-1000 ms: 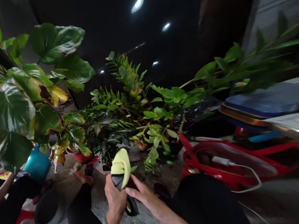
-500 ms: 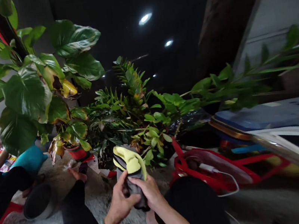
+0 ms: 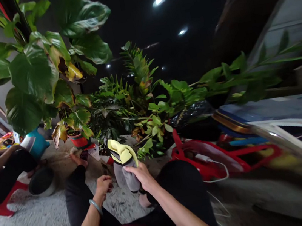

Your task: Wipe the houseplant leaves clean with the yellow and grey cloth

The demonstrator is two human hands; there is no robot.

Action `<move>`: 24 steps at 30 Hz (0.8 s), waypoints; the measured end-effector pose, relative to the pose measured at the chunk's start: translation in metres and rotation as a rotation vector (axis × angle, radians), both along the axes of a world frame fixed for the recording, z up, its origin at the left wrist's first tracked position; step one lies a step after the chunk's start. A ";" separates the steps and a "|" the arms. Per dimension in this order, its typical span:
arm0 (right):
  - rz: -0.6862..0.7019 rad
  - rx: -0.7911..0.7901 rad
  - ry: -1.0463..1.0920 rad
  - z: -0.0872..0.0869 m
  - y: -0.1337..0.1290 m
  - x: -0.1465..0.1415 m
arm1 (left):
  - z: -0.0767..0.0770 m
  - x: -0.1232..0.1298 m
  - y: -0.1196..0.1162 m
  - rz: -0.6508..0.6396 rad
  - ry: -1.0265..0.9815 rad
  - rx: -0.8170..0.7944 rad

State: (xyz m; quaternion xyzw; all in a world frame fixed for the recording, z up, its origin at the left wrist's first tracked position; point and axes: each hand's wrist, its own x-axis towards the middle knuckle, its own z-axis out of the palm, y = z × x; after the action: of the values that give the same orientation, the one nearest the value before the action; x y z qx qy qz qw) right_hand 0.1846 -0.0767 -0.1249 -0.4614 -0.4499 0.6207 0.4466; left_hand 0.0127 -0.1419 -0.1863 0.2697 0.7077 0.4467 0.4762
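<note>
My right hand (image 3: 140, 174) grips a folded cloth (image 3: 123, 153) in front of my knees. The cloth is grey on one side and yellow on the other, with black edging. Its yellow part is turned over at the top, and the grey part hangs below. To the left of the cloth, apart from it, is my left hand (image 3: 104, 185), with a pale bangle (image 3: 96, 206) on the wrist. Its fingers are curled closed, and whatever may be inside them is hidden.
Potted plants (image 3: 138, 103) stand ahead by a dark wall. On the right are a red bag (image 3: 185, 149) with a white cable and some stacked panels (image 3: 277, 112). At left, another person (image 3: 1, 167) sits on a red stool (image 3: 7, 200) beside a dark bucket (image 3: 42, 181).
My left hand has let go of the cloth and moved left, its fingers now curled. My right hand still holds the cloth. The whole view has shifted.
</note>
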 end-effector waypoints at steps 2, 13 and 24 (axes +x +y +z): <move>-0.018 -0.040 0.006 -0.017 -0.016 0.010 | -0.006 -0.001 -0.003 -0.016 -0.008 -0.033; -0.055 -0.104 0.000 -0.034 -0.026 0.024 | 0.009 0.005 -0.002 -0.255 0.174 0.037; -0.011 -0.122 -0.013 -0.038 -0.025 0.027 | 0.006 0.005 0.004 -0.543 0.555 0.071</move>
State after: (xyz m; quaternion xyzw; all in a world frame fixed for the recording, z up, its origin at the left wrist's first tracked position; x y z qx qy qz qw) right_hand 0.2113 -0.1013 -0.1628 -0.4941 -0.4115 0.6417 0.4181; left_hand 0.0174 -0.1379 -0.1804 0.5741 0.6965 0.2388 0.3581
